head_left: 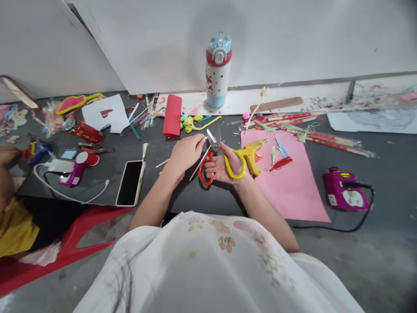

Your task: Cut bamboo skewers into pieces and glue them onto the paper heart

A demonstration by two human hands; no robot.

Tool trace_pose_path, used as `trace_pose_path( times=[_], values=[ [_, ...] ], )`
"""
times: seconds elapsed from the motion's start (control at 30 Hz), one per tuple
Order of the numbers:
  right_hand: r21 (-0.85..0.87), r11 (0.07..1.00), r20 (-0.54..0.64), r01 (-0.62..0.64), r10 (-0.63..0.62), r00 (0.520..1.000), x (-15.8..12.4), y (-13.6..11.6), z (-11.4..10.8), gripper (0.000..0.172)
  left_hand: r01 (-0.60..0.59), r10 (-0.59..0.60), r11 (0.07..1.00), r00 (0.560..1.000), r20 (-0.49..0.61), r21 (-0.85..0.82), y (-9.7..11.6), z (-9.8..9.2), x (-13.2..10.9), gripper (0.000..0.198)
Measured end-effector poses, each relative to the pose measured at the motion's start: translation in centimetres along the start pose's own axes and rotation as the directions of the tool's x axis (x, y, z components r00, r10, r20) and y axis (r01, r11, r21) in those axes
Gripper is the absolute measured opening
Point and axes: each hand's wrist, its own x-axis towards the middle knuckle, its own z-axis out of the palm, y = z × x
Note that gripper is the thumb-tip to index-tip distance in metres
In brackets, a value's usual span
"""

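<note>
My right hand (221, 167) holds a pair of scissors (239, 165) with one yellow and one orange-red handle. The blades stand apart, tips pointing away from me. Just left of them, my left hand (187, 152) is closed in a pinch on a thin wooden stick (162, 163). Part of the stick shows left of the hand, and its other end pokes out by the fingertips near the blades; the middle is hidden. A second wooden stick (200, 163) slants between my hands. Beside my right wrist lies a yellow glue gun (253, 156) on pink paper (296, 191).
A child's water bottle (217, 78) stands at the back by a red folded paper (172, 115). Left are a phone (130, 182), a red can (85, 131) and another person's arm (6, 178). Wrapped sticks (339, 141) and a purple power socket (345, 191) lie right.
</note>
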Motion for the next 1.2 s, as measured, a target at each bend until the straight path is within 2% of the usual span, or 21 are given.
trace_pose_path(
  times=[0.2,0.5,0.73,0.8,0.93,1.0,1.2],
  values=[
    [-0.017,1.0,-0.013,-0.009,0.009,1.0,0.2,0.2,0.2,0.054,0.001,0.014,0.989,0.995,0.103,-0.147,0.0,1.0,1.5,0.032],
    [-0.079,0.996,0.008,0.028,-0.028,1.0,0.3,0.5,0.0,0.062,0.002,0.019,0.985,0.992,0.121,-0.172,0.1,0.7,2.0,0.031],
    [-0.07,0.997,-0.02,0.024,-0.025,0.999,0.3,0.5,0.0,0.058,0.035,-0.034,0.998,0.999,0.018,-0.048,0.1,0.6,1.5,0.034],
    [-0.058,0.998,-0.021,0.037,-0.039,0.999,0.2,0.3,0.0,0.058,0.054,-0.055,0.998,0.998,0.019,0.013,-0.2,0.6,1.2,0.035],
    [-0.051,0.995,-0.025,0.086,-0.088,0.996,-0.1,0.0,0.1,0.055,0.116,-0.134,0.978,0.986,0.098,0.172,-1.5,0.5,0.5,0.035],
    [-0.052,0.99,-0.047,0.132,-0.134,0.99,-0.1,-0.2,0.1,0.049,0.109,-0.145,0.967,0.978,0.148,0.231,-2.4,0.6,0.6,0.033],
    [-0.072,0.977,-0.09,0.201,-0.207,0.974,-0.3,-0.7,-0.1,0.04,-0.003,-0.057,0.963,0.975,0.214,0.269,-4.4,1.6,2.3,0.034]
  ],
)
